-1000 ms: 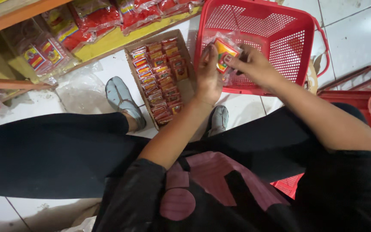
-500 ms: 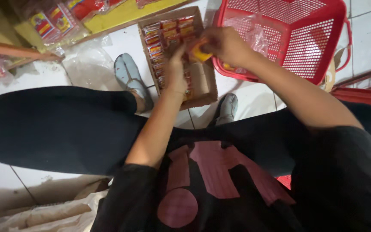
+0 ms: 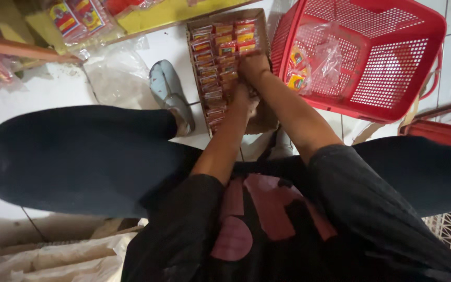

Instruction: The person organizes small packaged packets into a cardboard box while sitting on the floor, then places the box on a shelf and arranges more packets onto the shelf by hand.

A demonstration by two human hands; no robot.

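Note:
A shallow cardboard box [image 3: 265,121] lies on the white tiled floor between my feet, lined with rows of small red and yellow packets [image 3: 212,78]. My right hand [image 3: 254,65] is down in the box's right column, fingers curled on a small packet among the rows. My left hand [image 3: 244,99] rests just below it on the same column, its fingers hidden. To the right stands a red plastic basket [image 3: 434,31] holding a clear bag of similar packets [image 3: 311,60].
My grey shoe [image 3: 170,96] sits left of the box, beside a crumpled clear plastic bag [image 3: 113,70]. A yellow low shelf [image 3: 173,13] with bagged packets [image 3: 74,18] runs along the top. Another red basket [image 3: 444,133] is at the right, a white sack [image 3: 53,258] at bottom left.
Both hands came from the red basket over to the cardboard box, the right one carrying a small packet, and have lowered onto the box's right column.

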